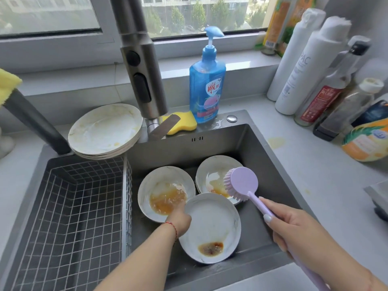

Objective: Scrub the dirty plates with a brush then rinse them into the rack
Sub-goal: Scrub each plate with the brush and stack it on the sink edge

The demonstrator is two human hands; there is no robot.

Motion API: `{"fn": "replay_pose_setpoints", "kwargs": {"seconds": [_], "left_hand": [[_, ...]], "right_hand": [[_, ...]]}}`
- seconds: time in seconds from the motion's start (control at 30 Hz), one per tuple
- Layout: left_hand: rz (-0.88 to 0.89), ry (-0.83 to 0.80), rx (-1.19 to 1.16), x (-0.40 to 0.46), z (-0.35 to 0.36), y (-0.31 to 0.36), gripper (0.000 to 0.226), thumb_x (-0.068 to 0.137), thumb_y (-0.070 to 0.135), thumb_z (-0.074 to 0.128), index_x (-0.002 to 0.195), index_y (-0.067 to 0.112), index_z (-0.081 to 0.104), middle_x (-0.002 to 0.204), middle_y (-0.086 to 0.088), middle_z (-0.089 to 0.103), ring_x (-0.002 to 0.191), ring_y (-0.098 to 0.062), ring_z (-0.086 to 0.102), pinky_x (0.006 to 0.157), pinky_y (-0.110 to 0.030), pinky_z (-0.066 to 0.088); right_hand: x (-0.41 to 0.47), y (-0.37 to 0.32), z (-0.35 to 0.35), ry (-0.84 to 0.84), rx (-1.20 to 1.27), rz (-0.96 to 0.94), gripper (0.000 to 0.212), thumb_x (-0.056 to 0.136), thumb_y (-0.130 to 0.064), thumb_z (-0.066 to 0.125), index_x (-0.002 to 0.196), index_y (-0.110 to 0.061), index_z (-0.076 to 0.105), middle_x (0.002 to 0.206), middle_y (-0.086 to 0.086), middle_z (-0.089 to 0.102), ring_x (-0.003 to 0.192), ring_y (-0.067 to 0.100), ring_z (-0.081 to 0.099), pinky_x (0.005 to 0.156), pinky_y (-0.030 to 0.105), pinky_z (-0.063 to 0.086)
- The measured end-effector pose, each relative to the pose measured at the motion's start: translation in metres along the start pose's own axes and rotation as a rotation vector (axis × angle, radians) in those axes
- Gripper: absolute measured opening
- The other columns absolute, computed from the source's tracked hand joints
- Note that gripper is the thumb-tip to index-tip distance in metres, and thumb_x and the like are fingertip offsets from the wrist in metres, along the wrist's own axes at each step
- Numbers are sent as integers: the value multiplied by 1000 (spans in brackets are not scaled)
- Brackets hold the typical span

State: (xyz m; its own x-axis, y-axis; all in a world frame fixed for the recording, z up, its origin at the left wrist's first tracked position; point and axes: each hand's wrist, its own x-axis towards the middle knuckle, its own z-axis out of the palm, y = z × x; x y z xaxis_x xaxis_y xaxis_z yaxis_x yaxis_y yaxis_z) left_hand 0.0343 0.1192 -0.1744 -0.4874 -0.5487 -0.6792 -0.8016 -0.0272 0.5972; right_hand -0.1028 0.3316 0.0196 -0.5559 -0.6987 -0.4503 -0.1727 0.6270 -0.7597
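the right hand (294, 229) grasps the purple brush (241, 183) by its handle, above the sink (241, 141). the left hand (179, 224) grasps the rim of the front plate (212, 221), tilted in the sink.

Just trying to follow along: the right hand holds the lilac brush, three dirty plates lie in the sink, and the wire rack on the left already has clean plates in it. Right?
Not quite: the head view shows the wire rack holds no plates. The right hand does hold the lilac round-headed brush, and three dirty plates lie in the steel sink.
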Motion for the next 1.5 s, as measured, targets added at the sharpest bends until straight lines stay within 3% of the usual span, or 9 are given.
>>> {"fn": "replay_pose_setpoints", "kwargs": {"seconds": [0.07,0.13,0.37,0.5,0.6,0.77,1.13,1.33,1.5], "left_hand": [[10,34,18,3,2,1,16,94,8,42,98,18,53,88,-2,57,81,-19,55,71,-28,44],[40,22,31,5,8,5,19,101,17,40,87,16,52,85,-3,54,77,-19,49,68,-27,38],[102,-59,-78,9,32,-15,36,107,35,31,120,13,57,119,-8,61,116,-26,56,102,-40,43],[116,-74,-254,-9,28,-3,31,107,33,33,118,13,54,120,-16,61,101,-20,57,92,-40,48],[66,-114,-415,-22,22,4,25,107,37,33,116,27,54,116,-5,66,100,-20,64,80,-36,54],[-31,-131,-643,-41,0,3,36,102,55,36,129,40,53,117,6,72,109,-23,68,92,-53,55],[146,-66,-930,-96,-31,7,53,91,63,37,128,32,58,121,-3,71,114,-32,66,103,-66,41],[193,-49,-956,-108,-34,3,54,96,60,31,133,29,55,123,-2,70,112,-25,68,104,-56,46],[192,-10,-1005,-110,-35,3,67,88,66,39,135,20,56,126,-9,68,115,-30,66,102,-54,49]], "right_hand": [[-1,5,-3,11,9,17,44,97,-19,46,121,-55,52,47,-6,43,45,7,40,50,18,31],[-1,9,-6,26,19,35,43,98,-18,46,125,-50,52,47,-6,43,44,7,40,47,15,32],[1,15,-9,32,10,38,42,98,-20,46,126,-50,51,45,-7,44,44,5,40,46,12,32],[-1,17,-9,18,14,37,42,98,-20,46,129,-48,50,44,-8,42,42,5,38,46,14,32],[-1,19,-9,10,12,29,42,98,-21,45,127,-52,50,45,-8,42,44,6,39,50,18,32],[1,15,-2,-22,0,-1,44,98,-21,45,115,-60,52,50,-7,45,48,8,41,54,19,34],[18,2,43,-143,-84,19,45,99,-24,41,134,-51,44,43,-12,45,44,5,41,46,13,35],[35,-22,69,-106,-197,-31,44,100,-29,36,138,-49,40,61,-14,47,57,6,48,53,16,38],[25,-34,101,-274,-209,-76,43,98,-27,37,136,-45,47,67,-15,49,51,5,42,47,14,34]]}}
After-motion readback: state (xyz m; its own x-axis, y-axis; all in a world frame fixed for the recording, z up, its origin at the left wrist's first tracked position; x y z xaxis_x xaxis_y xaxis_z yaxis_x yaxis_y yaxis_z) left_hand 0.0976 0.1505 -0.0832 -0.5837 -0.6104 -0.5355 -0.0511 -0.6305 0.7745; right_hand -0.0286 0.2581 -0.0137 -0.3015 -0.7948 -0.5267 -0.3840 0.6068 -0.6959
